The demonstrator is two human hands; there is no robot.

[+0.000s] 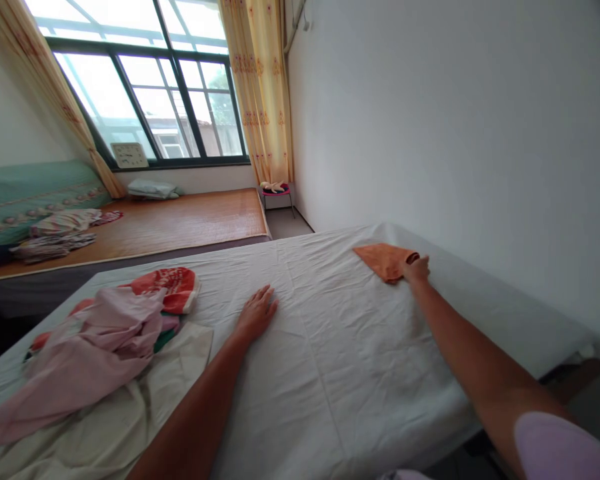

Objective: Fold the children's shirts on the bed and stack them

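My right hand (417, 268) grips one end of an orange cloth (384, 260) near the wall side of a white-sheeted surface (320, 333). The cloth is folded and narrows to a point on its left. Its gripped end is bunched in my fingers. My left hand (259, 311) lies flat on the white sheet, palm down, holding nothing. To the left of that hand is a heap of clothes: a pink garment (115, 327), a red piece with white print (173, 285) and a cream cloth (145, 407).
Beyond the sheet stands a bed with a brown mat (195, 210), carrying crumpled clothes (65, 227) and a pale folded pillow (153, 189). A small pink stool (277, 193) is by the yellow curtain (263, 100). A white wall (455, 133) runs along the right.
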